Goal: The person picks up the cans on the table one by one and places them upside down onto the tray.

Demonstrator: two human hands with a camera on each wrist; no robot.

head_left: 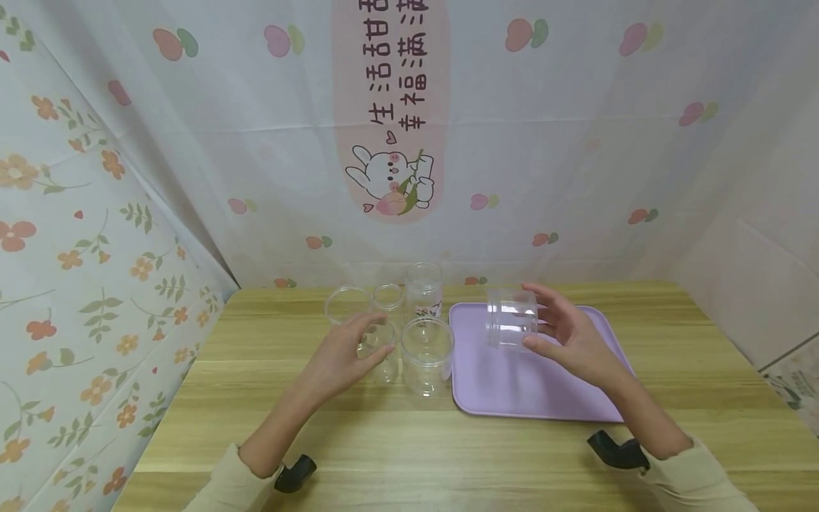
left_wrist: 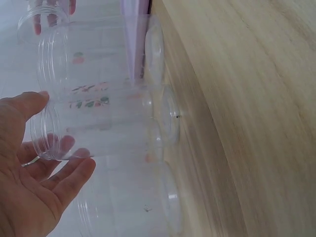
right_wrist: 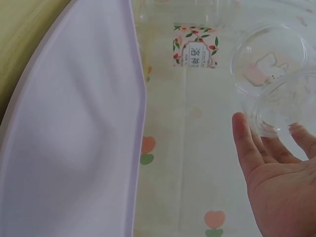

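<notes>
Clear jar (head_left: 510,321) sideways in right hand (head_left: 576,345); slimmer transparent jar (head_left: 385,368) upright at left hand (head_left: 345,355)

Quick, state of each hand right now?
Left hand: closed around an upright clear jar, near its rim.
Right hand: holding a sideways clear jar.

Wood-grain table (head_left: 384,455), white bkgd cloth (head_left: 550,142) w/ bunny print (head_left: 387,171) (turned sideways), flowered cloth (head_left: 77,220) at L

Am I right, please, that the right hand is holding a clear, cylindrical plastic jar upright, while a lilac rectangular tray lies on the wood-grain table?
Not quite: the right hand holds the clear, cylindrical plastic jar on its side, not upright, as the head view shows; the lilac rectangular tray lies on the wood-grain table.
</notes>
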